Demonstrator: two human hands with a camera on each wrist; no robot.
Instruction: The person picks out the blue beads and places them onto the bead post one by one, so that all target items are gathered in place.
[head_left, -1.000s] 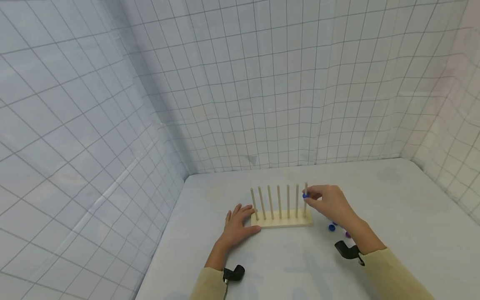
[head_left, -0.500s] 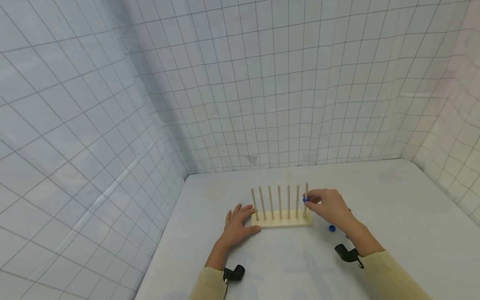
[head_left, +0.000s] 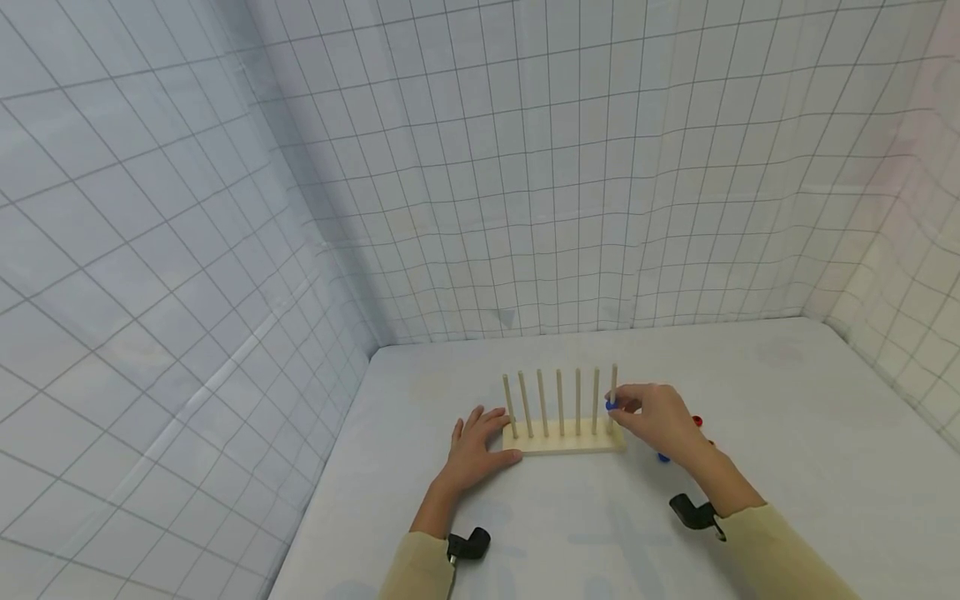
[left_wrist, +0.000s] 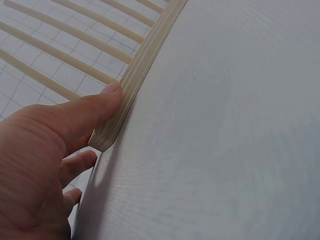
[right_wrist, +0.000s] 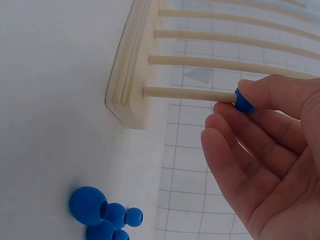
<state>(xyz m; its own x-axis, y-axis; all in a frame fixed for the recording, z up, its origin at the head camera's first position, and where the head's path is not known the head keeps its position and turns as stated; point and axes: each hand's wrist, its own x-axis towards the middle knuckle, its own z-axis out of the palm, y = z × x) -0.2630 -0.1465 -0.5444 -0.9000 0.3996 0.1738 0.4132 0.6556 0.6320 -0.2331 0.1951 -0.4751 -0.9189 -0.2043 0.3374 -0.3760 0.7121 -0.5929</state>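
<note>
A pale wooden peg rack (head_left: 564,446) with several upright rods stands on the table. My left hand (head_left: 472,457) holds the rack's left end, thumb on the front edge and fingers behind; the left wrist view shows the thumb (left_wrist: 95,110) against the base. Between thumb and fingertips, my right hand (head_left: 656,421) pinches a blue bead (right_wrist: 243,101). That bead is threaded on the rightmost rod (right_wrist: 190,94), part of the way down, well above the base. Fingers cover part of it.
Several loose blue beads (right_wrist: 88,205) lie on the table right of the rack. A red bead (head_left: 697,421) lies beyond the right wrist, and the right hand hides part of this group. Grid-lined white sheeting (head_left: 480,167) rises behind and at both sides.
My right hand has moved down along the rightmost rod, bringing the blue bead lower. A red bead has come into view beside the wrist. The left hand has stayed on the rack.
</note>
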